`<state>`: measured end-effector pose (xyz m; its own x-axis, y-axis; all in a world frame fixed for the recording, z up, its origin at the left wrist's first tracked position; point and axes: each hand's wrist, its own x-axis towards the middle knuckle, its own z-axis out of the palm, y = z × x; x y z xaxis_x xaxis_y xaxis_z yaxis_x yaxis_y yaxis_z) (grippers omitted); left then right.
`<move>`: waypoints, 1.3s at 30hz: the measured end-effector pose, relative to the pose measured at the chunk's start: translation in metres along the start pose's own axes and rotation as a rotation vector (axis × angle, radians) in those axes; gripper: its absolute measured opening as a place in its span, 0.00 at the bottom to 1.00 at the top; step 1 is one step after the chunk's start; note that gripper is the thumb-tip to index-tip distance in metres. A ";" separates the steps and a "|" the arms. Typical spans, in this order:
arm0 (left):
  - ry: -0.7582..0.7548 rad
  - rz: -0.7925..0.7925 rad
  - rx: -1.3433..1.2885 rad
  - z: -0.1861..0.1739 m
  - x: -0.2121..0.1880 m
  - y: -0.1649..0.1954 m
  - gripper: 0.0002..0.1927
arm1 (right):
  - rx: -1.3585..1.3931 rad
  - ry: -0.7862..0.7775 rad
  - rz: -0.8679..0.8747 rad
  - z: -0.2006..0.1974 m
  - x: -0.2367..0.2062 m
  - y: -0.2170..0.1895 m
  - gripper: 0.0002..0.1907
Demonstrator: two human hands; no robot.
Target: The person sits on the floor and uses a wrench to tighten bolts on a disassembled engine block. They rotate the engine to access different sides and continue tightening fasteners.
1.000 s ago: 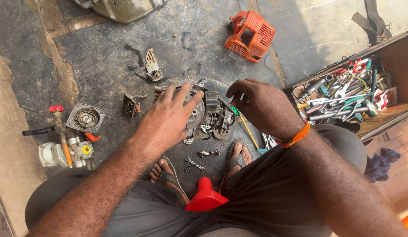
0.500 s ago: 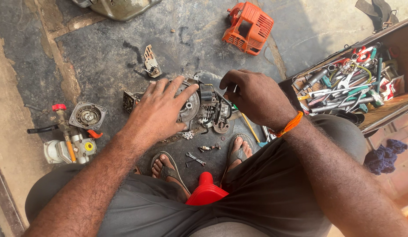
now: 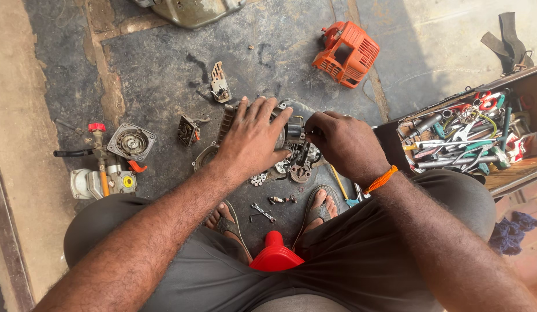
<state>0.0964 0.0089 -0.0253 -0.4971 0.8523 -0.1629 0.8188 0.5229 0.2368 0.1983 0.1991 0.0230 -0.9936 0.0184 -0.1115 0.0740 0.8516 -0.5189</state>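
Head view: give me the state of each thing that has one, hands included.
Left hand: palm down, pressing on the small engine.
Right hand: fingers pinched at the engine's right side.
Small engine: stripped, cover off, on the floor.
Orange engine cover: detached, lying apart.
Toolbox: open, full of tools.
Round housing: removed, lying flat.
Small spanner: loose between the feet.

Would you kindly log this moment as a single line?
left hand flat on engine | right hand pinching part at its side | spanner between feet | toolbox at right
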 end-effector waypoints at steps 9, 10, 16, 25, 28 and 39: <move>0.008 0.064 -0.087 -0.013 -0.006 -0.010 0.54 | 0.009 -0.033 -0.026 0.003 0.004 0.001 0.07; 0.002 0.061 -0.080 -0.014 -0.007 -0.009 0.54 | 0.000 -0.028 -0.024 0.003 0.004 0.001 0.07; -0.018 0.045 -0.043 -0.012 -0.002 -0.005 0.55 | -0.021 -0.029 -0.049 0.004 0.003 0.003 0.07; 0.052 -0.017 -0.056 -0.010 0.000 0.008 0.51 | -0.194 0.010 -0.139 0.007 0.000 0.000 0.07; 0.006 -0.022 -0.052 -0.011 0.003 0.008 0.51 | -0.274 0.007 -0.175 0.009 0.000 0.001 0.08; -0.068 -0.044 -0.044 -0.016 0.006 0.010 0.52 | -0.031 -0.025 -0.030 0.003 0.003 -0.002 0.09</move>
<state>0.0973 0.0197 -0.0081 -0.5102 0.8263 -0.2385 0.7827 0.5611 0.2695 0.1954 0.1960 0.0207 -0.9929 -0.0198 -0.1177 0.0414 0.8676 -0.4955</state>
